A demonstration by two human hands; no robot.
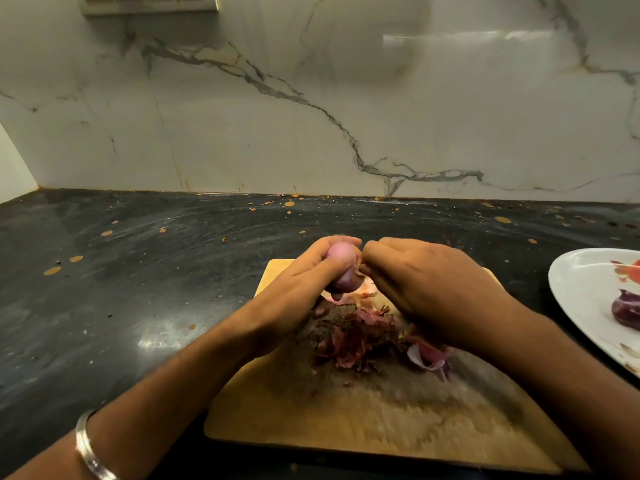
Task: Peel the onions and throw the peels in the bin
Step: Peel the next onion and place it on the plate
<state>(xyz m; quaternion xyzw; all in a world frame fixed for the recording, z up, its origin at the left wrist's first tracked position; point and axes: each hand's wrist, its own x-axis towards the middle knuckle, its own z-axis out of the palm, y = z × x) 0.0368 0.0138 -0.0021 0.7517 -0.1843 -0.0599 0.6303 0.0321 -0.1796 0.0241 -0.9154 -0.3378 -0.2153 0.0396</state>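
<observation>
My left hand [298, 289] is curled round a small, pale pink, mostly peeled onion [341, 268], holding it just above the far end of the light wooden chopping board [363, 417]. My right hand [426, 289] is right beside it, fingers bent in at the onion's right side; they seem to pinch a thin flap of pinkish skin [365, 284] that hangs off the onion, though the fingertips themselves are hidden from me. The two hands nearly touch at the knuckles.

Below them, on the middle of the board, lies a loose heap of dry, dark red and purple onion peels [349, 337], with a paler, fleshier piece [427, 356] at its right edge, under my right wrist. The board sits on the black, speckled stone worktop [138, 271], which carries scattered orange-brown spots.

At the right edge, a white plate [581, 289] holds a dark purple onion [627, 313], partly cut off from view. A plain silver bangle [90, 448] circles my left wrist.
</observation>
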